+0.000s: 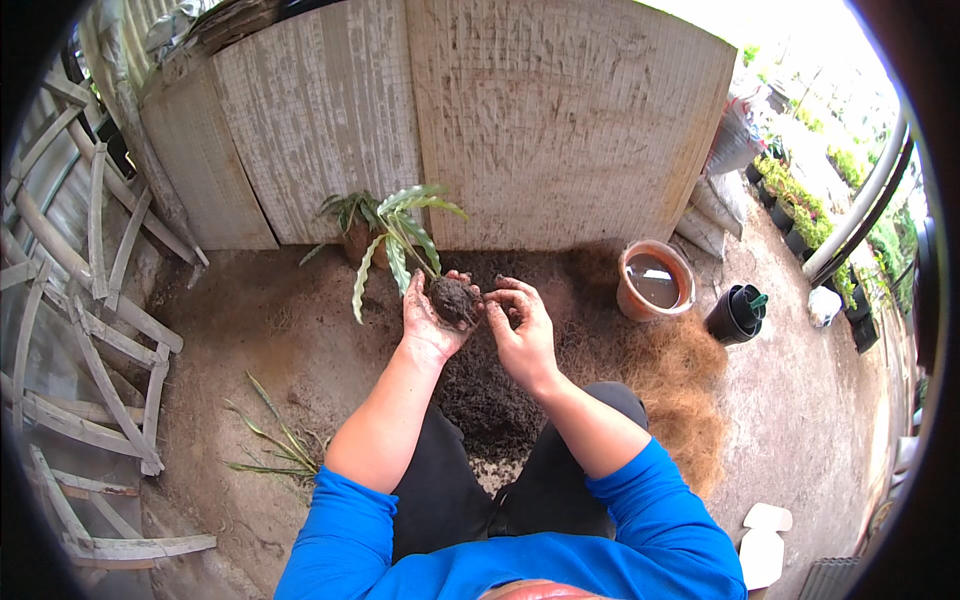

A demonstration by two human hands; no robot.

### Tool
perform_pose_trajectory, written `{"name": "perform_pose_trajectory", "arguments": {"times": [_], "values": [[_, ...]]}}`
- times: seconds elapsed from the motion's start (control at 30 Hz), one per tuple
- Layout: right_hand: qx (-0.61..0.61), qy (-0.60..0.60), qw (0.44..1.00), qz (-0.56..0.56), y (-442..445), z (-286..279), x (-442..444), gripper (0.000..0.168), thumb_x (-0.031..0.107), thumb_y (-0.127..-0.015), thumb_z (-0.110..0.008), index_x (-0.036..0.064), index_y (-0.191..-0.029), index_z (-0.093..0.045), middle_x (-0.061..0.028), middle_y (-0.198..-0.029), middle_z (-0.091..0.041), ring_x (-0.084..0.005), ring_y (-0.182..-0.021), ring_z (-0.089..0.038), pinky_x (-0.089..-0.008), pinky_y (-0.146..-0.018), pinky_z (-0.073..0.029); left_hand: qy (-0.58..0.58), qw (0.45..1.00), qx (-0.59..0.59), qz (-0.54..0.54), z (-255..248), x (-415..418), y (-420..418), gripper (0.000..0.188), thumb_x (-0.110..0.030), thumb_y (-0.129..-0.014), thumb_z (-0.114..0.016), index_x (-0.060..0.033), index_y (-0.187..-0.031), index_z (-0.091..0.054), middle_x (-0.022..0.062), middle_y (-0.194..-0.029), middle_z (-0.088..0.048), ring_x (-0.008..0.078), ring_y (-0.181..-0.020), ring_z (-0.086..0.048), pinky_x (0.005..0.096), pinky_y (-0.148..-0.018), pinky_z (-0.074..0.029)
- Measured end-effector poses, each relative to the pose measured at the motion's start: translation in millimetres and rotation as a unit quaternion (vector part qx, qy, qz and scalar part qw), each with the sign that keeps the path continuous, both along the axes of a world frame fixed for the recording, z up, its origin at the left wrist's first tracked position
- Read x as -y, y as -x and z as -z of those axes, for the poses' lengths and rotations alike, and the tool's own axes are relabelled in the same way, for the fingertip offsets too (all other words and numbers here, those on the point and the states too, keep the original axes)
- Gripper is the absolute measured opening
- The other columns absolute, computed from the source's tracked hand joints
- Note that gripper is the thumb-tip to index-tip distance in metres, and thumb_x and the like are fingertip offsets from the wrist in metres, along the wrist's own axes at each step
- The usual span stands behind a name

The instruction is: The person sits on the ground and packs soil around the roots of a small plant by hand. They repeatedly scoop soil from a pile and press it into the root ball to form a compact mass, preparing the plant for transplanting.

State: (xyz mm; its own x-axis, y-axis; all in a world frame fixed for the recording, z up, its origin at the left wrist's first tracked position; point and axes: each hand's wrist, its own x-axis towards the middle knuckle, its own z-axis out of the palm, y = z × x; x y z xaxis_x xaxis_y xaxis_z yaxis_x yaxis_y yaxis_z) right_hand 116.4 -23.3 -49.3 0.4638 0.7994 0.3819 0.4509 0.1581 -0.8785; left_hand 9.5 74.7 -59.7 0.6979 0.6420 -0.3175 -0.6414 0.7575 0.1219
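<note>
Soil clings to both of my hands. In my left hand (pixel 433 322) rests the root ball (pixel 454 300) of a leafy plant (pixel 405 225) with long, wavy-edged green leaves, which lean up and to the left. My right hand (pixel 521 322) is just right of the root ball, thumb and fingertips brought together near its edge; whether they pinch a bit of soil or root is too small to tell. Beneath my hands, between my knees, lies a heap of dark potting soil (pixel 491 409). Behind the held plant stands another plant in a brown pot (pixel 361 244), partly hidden.
Brown coir fibre (pixel 682 390) lies right of the soil. Beyond it stand a terracotta-coloured bucket of murky water (pixel 654 283) and stacked black nursery pots (pixel 735 315). Uprooted narrow-leaved plants (pixel 289 450) lie on the left floor near wooden frames (pixel 112 360). A panel wall (pixel 570 127) closes the front.
</note>
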Motion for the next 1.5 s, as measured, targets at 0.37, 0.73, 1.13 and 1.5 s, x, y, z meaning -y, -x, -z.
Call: {"name": "perform_pose_trajectory", "arguments": {"times": [0.37,0.73,1.13,1.5], "values": [[-0.156,0.091,0.983,-0.042,0,10,-3,0.022,0.019,-0.077,-0.062,-0.001,-0.086,-0.063,-0.0115,-0.112,-0.053,-0.0195,-0.102,-0.051,-0.0303,-0.084,-0.041,-0.026,0.997,-0.064,-0.028,-6,5,-6,0.050,-0.053,-0.084,-0.038,-0.0063,-0.079,-0.056,0.0114,-0.077,-0.060,0.0300,-0.072,-0.057,0.0397,-0.067,-0.047],[-0.250,0.085,0.962,-0.071,-6,24,-8,0.015,0.012,-0.078,-0.062,-0.003,-0.083,-0.061,-0.0113,-0.103,-0.057,-0.0157,-0.093,-0.053,-0.0282,-0.083,-0.041,-0.034,0.997,-0.062,-0.032,-6,9,-11,0.051,-0.052,-0.084,-0.039,-0.0053,-0.078,-0.056,0.0115,-0.076,-0.059,0.0289,-0.072,-0.056,0.0400,-0.068,-0.047],[-0.377,0.065,0.916,-0.124,-4,11,-5,0.014,0.007,-0.084,-0.055,-0.004,-0.093,-0.057,-0.0052,-0.089,-0.058,-0.0101,-0.083,-0.051,-0.0245,-0.078,-0.041,0.011,0.999,-0.035,-0.024,3,4,-10,0.044,-0.046,-0.085,-0.036,-0.0072,-0.079,-0.056,0.0085,-0.077,-0.061,0.0277,-0.074,-0.057,0.0430,-0.072,-0.045],[-0.437,0.085,0.885,-0.136,-6,-1,-1,0.017,0.009,-0.085,-0.054,-0.004,-0.097,-0.055,-0.0038,-0.090,-0.058,-0.0091,-0.084,-0.050,-0.0236,-0.078,-0.040,0.018,1.000,-0.023,0.004,8,2,-6,0.047,-0.047,-0.084,-0.030,-0.0088,-0.080,-0.056,0.0077,-0.078,-0.061,0.0263,-0.075,-0.057,0.0468,-0.075,-0.044]]}}
